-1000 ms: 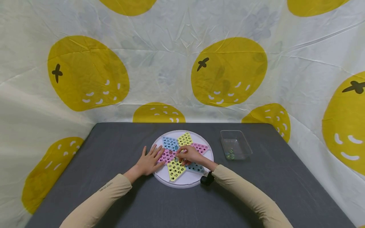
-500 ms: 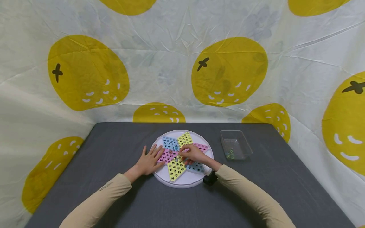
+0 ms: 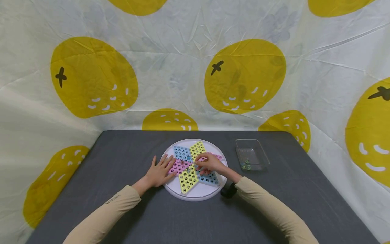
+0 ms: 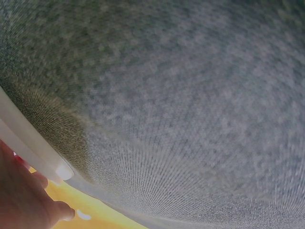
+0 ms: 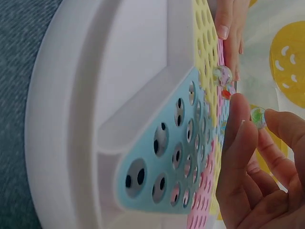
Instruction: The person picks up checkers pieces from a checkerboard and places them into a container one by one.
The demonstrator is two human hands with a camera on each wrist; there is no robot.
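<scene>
Two hands: your left hand (image 3: 158,173) flat on board (image 3: 210,193); right hand (image 3: 210,164) pinches marble (image 5: 258,117)
bin (image 3: 262,159): few marbles inside

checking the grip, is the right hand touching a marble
Touching: the right wrist view shows the right hand pinching a clear greenish marble between fingertips.

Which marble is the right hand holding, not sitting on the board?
The green marble, pinched in the right hand fingertips above the board. The others rest in holes.
</scene>
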